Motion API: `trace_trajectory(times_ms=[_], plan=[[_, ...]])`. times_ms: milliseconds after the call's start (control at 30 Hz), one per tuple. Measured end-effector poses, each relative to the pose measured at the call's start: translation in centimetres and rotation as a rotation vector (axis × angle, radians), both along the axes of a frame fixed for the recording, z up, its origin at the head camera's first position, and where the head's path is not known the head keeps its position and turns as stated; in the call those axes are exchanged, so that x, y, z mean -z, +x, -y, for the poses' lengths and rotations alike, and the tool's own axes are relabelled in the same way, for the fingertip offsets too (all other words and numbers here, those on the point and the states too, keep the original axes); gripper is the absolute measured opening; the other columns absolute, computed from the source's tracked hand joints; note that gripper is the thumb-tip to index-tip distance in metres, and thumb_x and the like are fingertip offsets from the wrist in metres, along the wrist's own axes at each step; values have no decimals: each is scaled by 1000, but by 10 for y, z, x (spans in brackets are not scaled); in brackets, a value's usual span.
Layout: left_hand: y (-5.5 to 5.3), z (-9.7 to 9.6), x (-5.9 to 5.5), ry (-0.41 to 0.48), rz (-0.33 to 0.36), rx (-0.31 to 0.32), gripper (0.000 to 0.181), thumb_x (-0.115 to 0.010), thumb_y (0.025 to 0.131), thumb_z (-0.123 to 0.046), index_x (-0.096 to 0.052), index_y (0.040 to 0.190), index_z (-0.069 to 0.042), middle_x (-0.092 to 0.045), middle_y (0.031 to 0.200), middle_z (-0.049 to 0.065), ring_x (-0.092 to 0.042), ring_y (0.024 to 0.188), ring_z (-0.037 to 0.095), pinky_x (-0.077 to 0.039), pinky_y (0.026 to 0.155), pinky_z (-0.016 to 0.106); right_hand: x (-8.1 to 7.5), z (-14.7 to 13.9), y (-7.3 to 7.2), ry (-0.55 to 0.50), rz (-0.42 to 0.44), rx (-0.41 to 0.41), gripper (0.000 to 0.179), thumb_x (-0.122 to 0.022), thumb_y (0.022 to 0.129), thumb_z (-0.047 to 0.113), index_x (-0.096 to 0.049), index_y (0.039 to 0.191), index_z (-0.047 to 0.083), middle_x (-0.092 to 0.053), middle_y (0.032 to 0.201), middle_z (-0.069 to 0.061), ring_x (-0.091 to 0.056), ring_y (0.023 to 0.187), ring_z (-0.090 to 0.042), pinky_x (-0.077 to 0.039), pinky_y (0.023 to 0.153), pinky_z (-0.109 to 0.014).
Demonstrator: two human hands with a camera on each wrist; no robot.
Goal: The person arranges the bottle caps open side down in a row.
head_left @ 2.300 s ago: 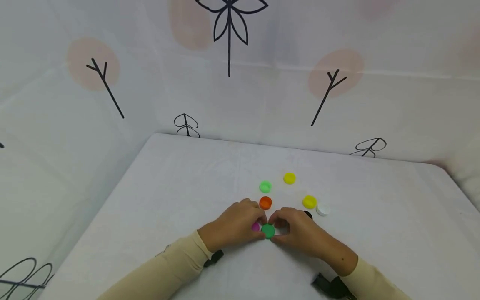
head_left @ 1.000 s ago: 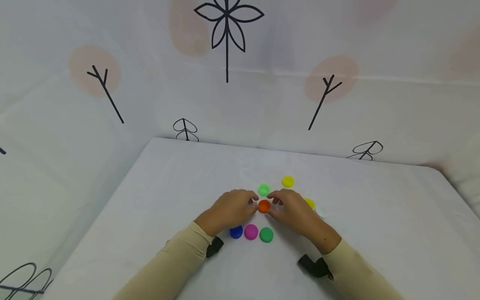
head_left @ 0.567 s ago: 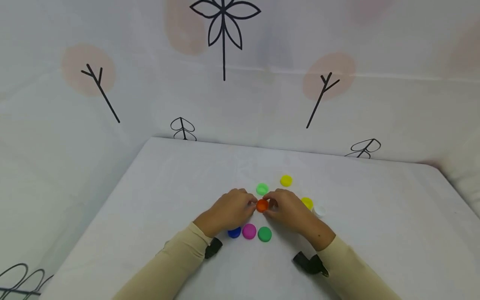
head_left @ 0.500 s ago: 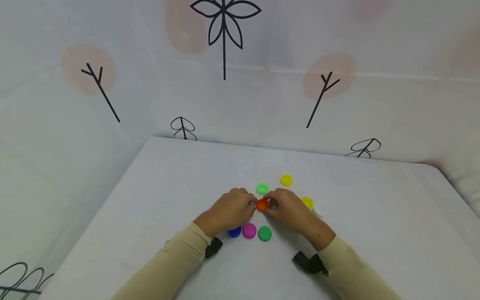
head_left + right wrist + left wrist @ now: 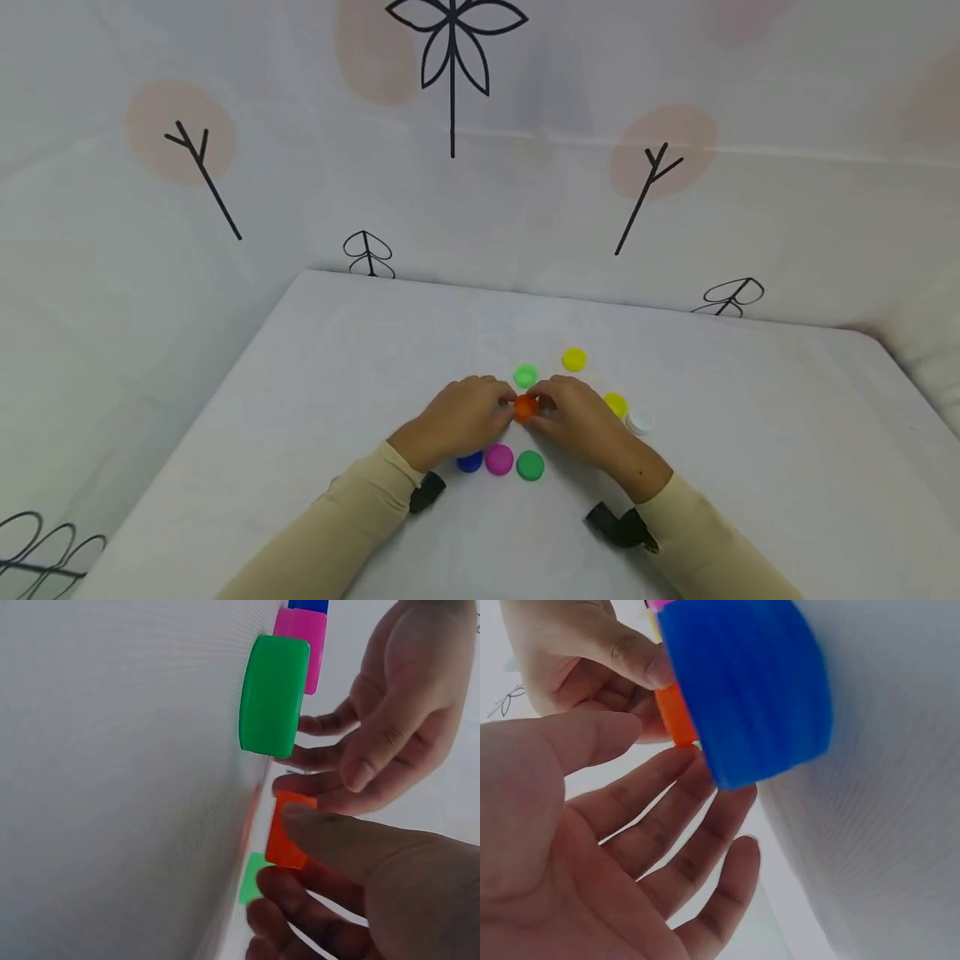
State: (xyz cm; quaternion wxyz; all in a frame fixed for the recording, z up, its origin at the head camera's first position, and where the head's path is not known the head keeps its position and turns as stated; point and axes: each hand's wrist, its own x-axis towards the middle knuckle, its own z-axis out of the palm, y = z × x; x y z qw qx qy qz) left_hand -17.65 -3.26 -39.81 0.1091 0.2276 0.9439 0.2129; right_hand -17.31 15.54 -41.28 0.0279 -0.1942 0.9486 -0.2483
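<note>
An orange plastic cap (image 5: 526, 408) lies between my hands, its hollow side up. My right hand (image 5: 581, 417) pinches it between thumb and index finger, as the right wrist view shows. My left hand (image 5: 457, 421) is at the cap's left side; its index fingertip touches or nearly touches the cap, while its thumb stands apart and its fingers are loosely bent. Nearer me is a row of caps: blue (image 5: 470, 462), magenta (image 5: 499, 459) and green (image 5: 530, 466). The left hand partly covers the blue one.
Beyond the hands lie a light green cap (image 5: 526, 376) and a yellow cap (image 5: 574, 359). A second yellow cap (image 5: 616, 405) and a white cap (image 5: 640, 422) sit right beside the right hand. A patterned cloth (image 5: 525, 208) hangs behind the white table (image 5: 337, 333).
Both hands have left the green cap, which stays in the row, and moved away from me to the orange cap. The right hand has taken hold of it. A black cap seen earlier is now hidden.
</note>
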Motion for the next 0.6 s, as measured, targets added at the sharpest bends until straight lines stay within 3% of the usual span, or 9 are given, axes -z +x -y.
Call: trace_trajectory(times_ms=[200,367,600], plan=[[2,0,-7,95,13,-62,26,-58,101,-31,-66,120,-16,-74,104,-4,-66,93,13,-53,89,34,-11,2,5,-31,-26,34,28,-81,85,18,-73,111,9,-72,98,0,-64,92,-17,-57,84,-36],[1,0,-12,199,-3,-99,21,-59,101,-31,-65,114,-16,-74,99,-3,-66,91,13,-56,76,25,-23,2,10,-68,-63,51,32,-81,84,18,-72,113,10,-71,94,0,-62,90,-19,-56,77,-32],[-1,0,-12,279,4,-117,19,-63,99,-29,-65,112,-16,-75,101,-3,-67,95,13,-56,78,24,-28,0,13,-134,-61,47,32,-80,85,17,-71,116,10,-72,85,0,-61,77,-16,-51,62,-22]])
